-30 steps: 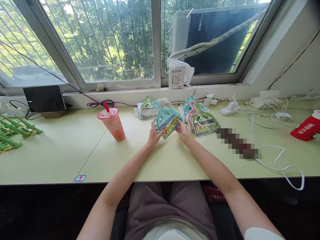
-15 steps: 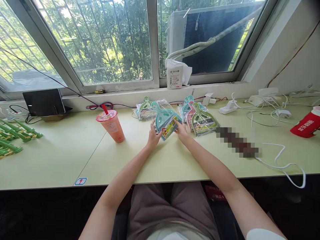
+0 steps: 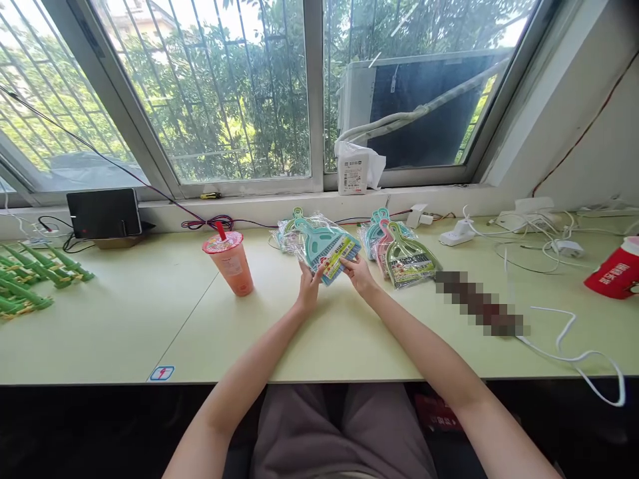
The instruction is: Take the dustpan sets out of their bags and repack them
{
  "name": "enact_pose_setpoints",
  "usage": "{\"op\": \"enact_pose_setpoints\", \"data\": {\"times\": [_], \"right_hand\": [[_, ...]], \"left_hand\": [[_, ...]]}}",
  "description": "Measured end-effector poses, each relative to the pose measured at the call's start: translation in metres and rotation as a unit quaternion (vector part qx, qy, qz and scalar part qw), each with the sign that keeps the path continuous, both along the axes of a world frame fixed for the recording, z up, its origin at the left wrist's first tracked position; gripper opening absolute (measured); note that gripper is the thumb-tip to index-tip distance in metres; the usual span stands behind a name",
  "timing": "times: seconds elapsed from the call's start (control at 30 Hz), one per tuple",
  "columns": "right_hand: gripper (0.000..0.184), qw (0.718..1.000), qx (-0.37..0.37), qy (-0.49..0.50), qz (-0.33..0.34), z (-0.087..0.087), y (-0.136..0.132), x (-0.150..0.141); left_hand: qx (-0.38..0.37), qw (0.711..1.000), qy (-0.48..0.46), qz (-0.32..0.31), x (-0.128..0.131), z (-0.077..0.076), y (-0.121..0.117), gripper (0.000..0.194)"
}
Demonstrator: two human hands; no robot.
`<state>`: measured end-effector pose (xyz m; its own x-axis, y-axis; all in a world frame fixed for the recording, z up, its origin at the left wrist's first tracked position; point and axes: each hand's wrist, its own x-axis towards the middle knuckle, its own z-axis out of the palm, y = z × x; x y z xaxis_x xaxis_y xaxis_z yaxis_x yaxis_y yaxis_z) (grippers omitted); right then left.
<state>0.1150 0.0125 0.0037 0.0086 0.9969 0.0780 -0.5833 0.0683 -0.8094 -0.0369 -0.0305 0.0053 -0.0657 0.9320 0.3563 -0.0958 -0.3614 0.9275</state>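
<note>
Between my hands is a teal mini dustpan set (image 3: 324, 247) in clear plastic wrap, with a yellow and blue label along its wide end. Its handle tilts away to the upper left. My left hand (image 3: 309, 289) grips the near left corner. On the lower right edge, the fingers of my right hand (image 3: 360, 274) are closed over the label side. Behind the held set lies another wrapped pile with a green handle (image 3: 298, 213). To the right, a wrapped green dustpan (image 3: 410, 259) overlaps a pink one (image 3: 383, 243) and teal ones (image 3: 373, 227).
A pink drink cup (image 3: 230, 266) with a red straw stands left of my hands. Farther left are a tablet (image 3: 104, 214) and green bamboo-like pieces (image 3: 40, 273). White cables (image 3: 574, 359), a power strip (image 3: 456, 231) and a red cup-shaped item (image 3: 616, 269) lie to the right.
The held dustpan set has turned so its handle leans further left, and my right fingers have shifted toward the middle of its label. The whole view has tipped slightly upward.
</note>
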Motion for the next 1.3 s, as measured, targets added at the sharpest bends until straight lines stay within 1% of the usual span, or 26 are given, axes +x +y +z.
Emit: {"op": "enact_pose_setpoints", "data": {"times": [0.13,0.2,0.27,0.33,0.4,0.47,0.57,0.63,0.77,0.83,0.9,1.07,1.3], "right_hand": [[0.040,0.998,0.014,0.034,-0.055,0.004,-0.005,-0.007],[0.041,0.996,0.014,0.042,-0.079,0.005,-0.005,-0.007],[0.041,0.994,0.014,0.046,-0.100,0.006,-0.003,-0.003],[0.041,0.993,0.014,0.044,-0.110,0.007,-0.002,0.000],[0.039,0.994,0.013,0.038,-0.100,0.008,-0.002,0.000],[0.039,0.997,0.011,0.020,-0.071,0.009,-0.005,-0.003],[0.043,0.999,0.006,-0.017,-0.031,0.010,-0.012,-0.011],[0.044,0.999,-0.005,-0.029,-0.041,0.009,-0.016,-0.016],[0.040,0.995,-0.022,-0.015,-0.093,0.006,-0.016,-0.016],[0.039,0.995,-0.021,-0.008,-0.095,0.005,-0.013,-0.014],[0.039,0.996,-0.025,-0.006,-0.087,0.004,-0.010,-0.013],[0.039,0.997,-0.023,-0.009,-0.071,0.001,-0.009,-0.013],[0.042,0.999,-0.011,0.004,-0.045,0.005,-0.013,-0.013]], "left_hand": [[-0.030,0.999,-0.003,-0.040,0.019,-0.003,-0.017,0.106],[-0.035,0.997,0.015,-0.066,0.026,-0.006,-0.022,0.107],[-0.040,0.995,0.020,-0.087,0.028,-0.008,-0.020,0.105],[-0.055,0.996,0.001,-0.076,0.022,-0.009,-0.012,0.102],[-0.074,0.996,-0.032,-0.035,0.011,-0.006,-0.001,0.097],[-0.089,0.994,-0.071,-0.003,-0.002,-0.002,0.011,0.088],[-0.107,0.986,-0.128,-0.008,-0.012,0.002,0.020,0.070],[-0.118,0.982,-0.148,-0.021,-0.010,0.001,0.020,0.063],[-0.132,0.980,-0.135,-0.069,0.003,-0.005,0.012,0.068],[-0.127,0.980,-0.118,-0.094,0.007,-0.006,0.009,0.069],[-0.124,0.981,-0.101,-0.105,0.007,-0.004,0.007,0.067],[-0.121,0.983,-0.094,-0.101,0.003,0.001,0.007,0.064],[-0.111,0.985,-0.100,-0.084,0.003,0.001,0.006,0.061]]}}
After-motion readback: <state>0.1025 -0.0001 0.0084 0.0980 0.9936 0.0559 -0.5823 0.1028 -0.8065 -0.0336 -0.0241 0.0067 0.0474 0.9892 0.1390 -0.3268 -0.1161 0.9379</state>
